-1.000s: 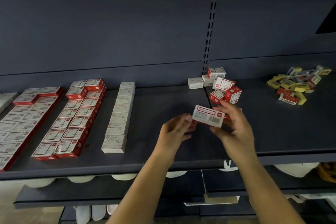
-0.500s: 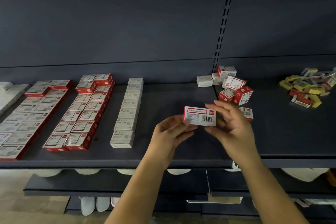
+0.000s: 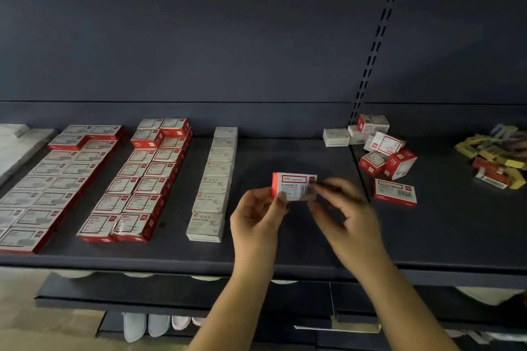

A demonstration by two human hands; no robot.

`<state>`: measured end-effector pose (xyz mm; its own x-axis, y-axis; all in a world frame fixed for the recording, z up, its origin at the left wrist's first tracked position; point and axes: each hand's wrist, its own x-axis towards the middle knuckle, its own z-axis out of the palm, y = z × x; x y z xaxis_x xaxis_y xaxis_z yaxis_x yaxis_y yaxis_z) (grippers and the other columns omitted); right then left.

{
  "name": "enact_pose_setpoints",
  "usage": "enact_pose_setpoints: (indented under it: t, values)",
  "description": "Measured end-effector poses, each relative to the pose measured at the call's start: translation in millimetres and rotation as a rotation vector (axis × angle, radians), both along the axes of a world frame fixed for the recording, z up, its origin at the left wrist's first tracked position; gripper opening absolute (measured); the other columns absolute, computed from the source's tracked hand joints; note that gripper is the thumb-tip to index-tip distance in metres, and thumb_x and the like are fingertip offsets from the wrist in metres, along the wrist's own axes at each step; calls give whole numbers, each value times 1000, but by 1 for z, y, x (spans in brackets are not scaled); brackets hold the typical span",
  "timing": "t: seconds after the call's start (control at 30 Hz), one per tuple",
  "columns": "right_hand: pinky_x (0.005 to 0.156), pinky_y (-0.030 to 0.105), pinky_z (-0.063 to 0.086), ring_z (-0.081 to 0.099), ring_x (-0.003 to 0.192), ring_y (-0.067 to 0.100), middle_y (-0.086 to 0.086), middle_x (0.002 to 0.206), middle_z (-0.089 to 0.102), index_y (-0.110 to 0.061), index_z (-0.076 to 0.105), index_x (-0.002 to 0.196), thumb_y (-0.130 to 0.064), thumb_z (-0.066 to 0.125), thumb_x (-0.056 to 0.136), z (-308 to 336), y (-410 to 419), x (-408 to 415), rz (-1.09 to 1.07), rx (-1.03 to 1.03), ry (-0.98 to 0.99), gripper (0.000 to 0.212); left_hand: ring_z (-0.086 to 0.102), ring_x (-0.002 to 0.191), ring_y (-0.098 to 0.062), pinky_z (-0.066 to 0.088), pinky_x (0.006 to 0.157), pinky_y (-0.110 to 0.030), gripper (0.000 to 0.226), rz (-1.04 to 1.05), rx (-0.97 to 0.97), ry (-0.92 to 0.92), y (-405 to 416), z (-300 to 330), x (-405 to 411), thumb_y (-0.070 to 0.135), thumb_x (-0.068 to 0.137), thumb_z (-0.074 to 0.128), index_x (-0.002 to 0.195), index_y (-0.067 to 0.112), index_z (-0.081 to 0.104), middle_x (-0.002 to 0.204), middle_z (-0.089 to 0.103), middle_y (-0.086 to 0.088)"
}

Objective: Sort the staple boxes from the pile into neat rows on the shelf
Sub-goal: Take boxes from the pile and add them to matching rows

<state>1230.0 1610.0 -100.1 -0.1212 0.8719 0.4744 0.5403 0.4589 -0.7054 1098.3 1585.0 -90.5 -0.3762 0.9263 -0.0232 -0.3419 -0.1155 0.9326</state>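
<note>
two hands [image 3: 258, 215], one held box [image 3: 294, 186], seven loose red-and-white boxes [image 3: 395, 193]

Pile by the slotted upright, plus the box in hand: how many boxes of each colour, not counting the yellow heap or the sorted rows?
Loose red-and-white boxes: 5
Loose plain white boxes: 2
Red-and-white held box, pinched by the left hand: 1
Total: 8

Head camera looks forward and down (close) onto the shelf [image 3: 285, 259].
</note>
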Motion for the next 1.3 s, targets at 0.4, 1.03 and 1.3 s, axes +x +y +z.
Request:
enact_pose_setpoints:
  t: [0.4, 1.03, 1.3]
  values:
    - [61, 9, 47, 67, 71, 2, -8, 75, 72, -23, 70, 78, -23, 64, 70, 57, -36, -92, 141, -371, 693, 10, 54, 90, -9, 48, 76, -21, 24, 157, 471, 945, -11, 11, -53, 15, 77, 61, 98, 19, 49, 100, 52, 10]
    - [61, 24, 55, 70, 87, 24, 11, 89, 72, -18, 76, 75, -28, 67, 65, 57, -40, -230, 123, -599, 1057, 17, 68, 86, -21, 53, 81, -33, 15, -192, -119, -232, -34, 26, -221, 21, 72, 66, 83, 12, 73, 87, 72, -12]
    - [66, 26, 56, 69, 89, 23, 10, 91, 73, -14, 75, 83, -29, 68, 64, 54, -44, -268, 129, -584, 1045, 26, 70, 87, -24, 58, 75, -30, 36, -230, -106, -325, -42, 30, -261, 19, 71, 64, 102, 1, 62, 97, 71, -17]
